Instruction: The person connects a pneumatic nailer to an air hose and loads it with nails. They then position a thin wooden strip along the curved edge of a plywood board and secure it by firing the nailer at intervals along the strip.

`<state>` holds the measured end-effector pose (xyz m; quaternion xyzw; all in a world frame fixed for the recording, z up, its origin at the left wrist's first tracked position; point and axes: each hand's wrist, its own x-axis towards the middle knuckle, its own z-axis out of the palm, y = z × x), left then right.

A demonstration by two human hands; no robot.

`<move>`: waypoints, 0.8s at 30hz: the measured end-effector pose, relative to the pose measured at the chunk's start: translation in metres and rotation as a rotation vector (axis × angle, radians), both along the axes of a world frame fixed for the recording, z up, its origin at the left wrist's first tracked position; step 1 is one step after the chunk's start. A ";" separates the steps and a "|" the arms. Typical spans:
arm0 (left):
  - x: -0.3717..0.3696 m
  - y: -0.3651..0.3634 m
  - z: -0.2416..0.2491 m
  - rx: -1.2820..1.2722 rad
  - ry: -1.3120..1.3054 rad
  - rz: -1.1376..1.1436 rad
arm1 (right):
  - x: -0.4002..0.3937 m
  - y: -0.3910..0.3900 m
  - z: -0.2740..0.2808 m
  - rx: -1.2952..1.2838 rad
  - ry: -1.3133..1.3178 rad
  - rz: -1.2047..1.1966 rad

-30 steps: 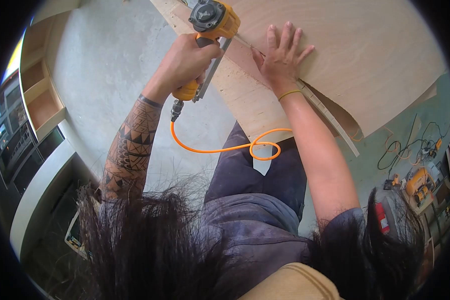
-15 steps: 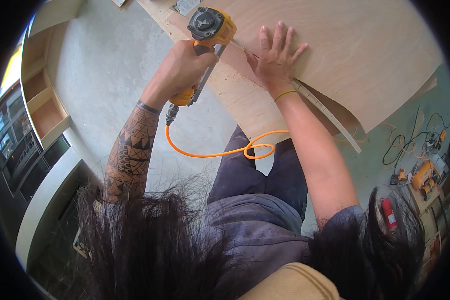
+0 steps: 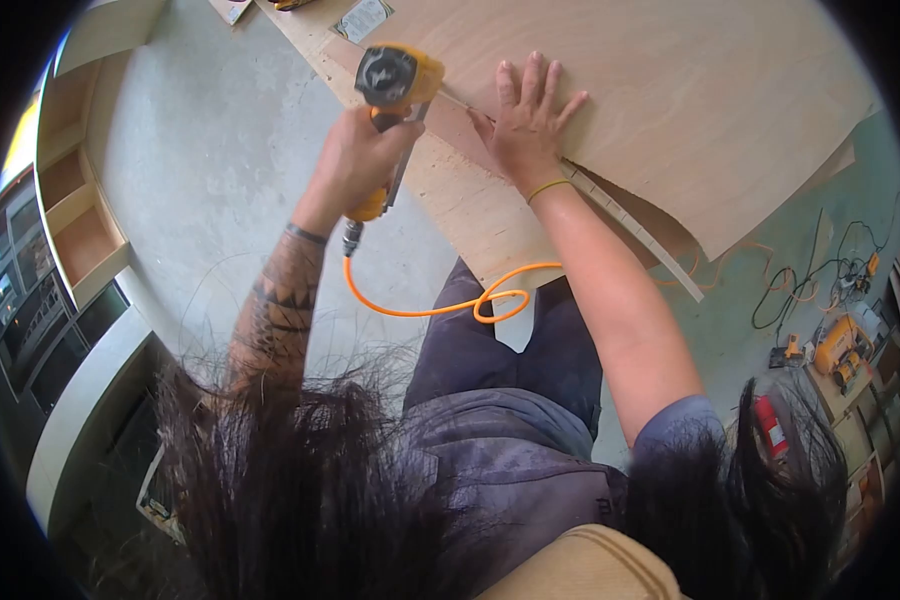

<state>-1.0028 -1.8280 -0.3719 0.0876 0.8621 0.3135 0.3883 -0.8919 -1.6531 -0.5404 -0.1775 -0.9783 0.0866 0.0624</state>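
Note:
My left hand (image 3: pixel 358 165) is wrapped round the grip of a yellow and black nail gun (image 3: pixel 400 76), held up at the near-left edge of a plywood sheet (image 3: pixel 690 110). An orange air hose (image 3: pixel 395 311) runs from the base of its grip and loops in front of my legs. My right hand (image 3: pixel 532 130) lies flat on the sheet near that edge, fingers spread. Below the edge, a narrow wooden strip (image 3: pixel 645 235) sticks out toward the right. Under the sheet lies another pale board (image 3: pixel 470 215).
Wooden shelving (image 3: pixel 80 210) stands at the left. A printed label (image 3: pixel 362 18) shows at the top of the board. Cables (image 3: pixel 820 285), a yellow tool (image 3: pixel 842 350) and a red object (image 3: pixel 770 425) are at the right. Grey floor (image 3: pixel 210 130) lies to the left.
The nail gun has drawn slightly back toward me and to the left. My right hand stays flat on the sheet; the whole view has shifted a little.

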 end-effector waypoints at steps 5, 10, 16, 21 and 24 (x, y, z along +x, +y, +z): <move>0.091 -0.015 -0.052 0.132 0.041 0.447 | 0.029 0.047 0.031 -0.646 0.041 0.065; 0.170 0.017 -0.103 0.040 0.295 0.344 | 0.169 0.141 0.081 -0.476 0.156 -0.373; 0.218 0.040 -0.142 -0.180 0.309 0.371 | 0.323 0.266 0.034 -0.419 -0.028 -1.176; 0.232 0.068 -0.157 -0.391 0.445 0.410 | 0.344 0.311 0.011 -1.677 0.342 -1.225; 0.232 0.092 -0.129 -0.344 0.524 0.519 | 0.329 0.319 -0.008 -1.698 0.311 -1.225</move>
